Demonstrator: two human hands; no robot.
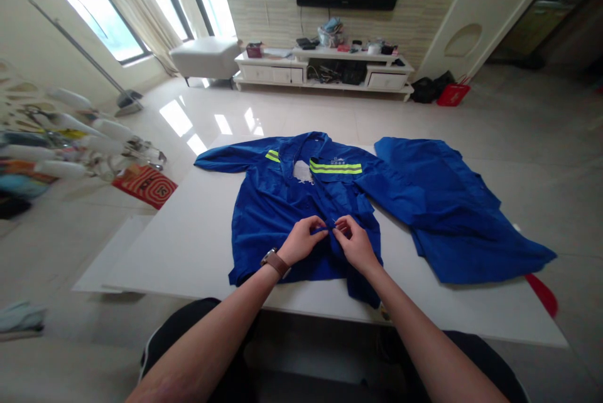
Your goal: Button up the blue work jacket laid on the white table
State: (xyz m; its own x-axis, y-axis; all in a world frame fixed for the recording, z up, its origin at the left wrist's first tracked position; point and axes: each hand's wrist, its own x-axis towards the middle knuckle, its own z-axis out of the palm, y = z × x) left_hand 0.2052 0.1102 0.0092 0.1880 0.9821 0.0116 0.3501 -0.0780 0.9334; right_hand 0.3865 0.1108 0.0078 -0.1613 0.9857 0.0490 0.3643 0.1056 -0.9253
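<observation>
A blue work jacket (273,214) with yellow-green reflective strips lies spread on a white table (174,233), collar toward the far side. Both hands meet low on its front opening. My left hand (304,236), with a watch on the wrist, pinches the jacket's front edge. Close beside it, my right hand (353,241) also has its fingers closed on the jacket front. A small pale bit shows near the right fingertips, too small to name. Right of the jacket lies another blue garment (452,202), partly under or against the jacket's sleeve.
A red paper bag (145,186) stands left of the table, near several white thread cones (61,169). Across the tiled floor are a white TV cabinet (268,75) and a grey bench (205,58). Something red (541,295) shows past the table's right edge.
</observation>
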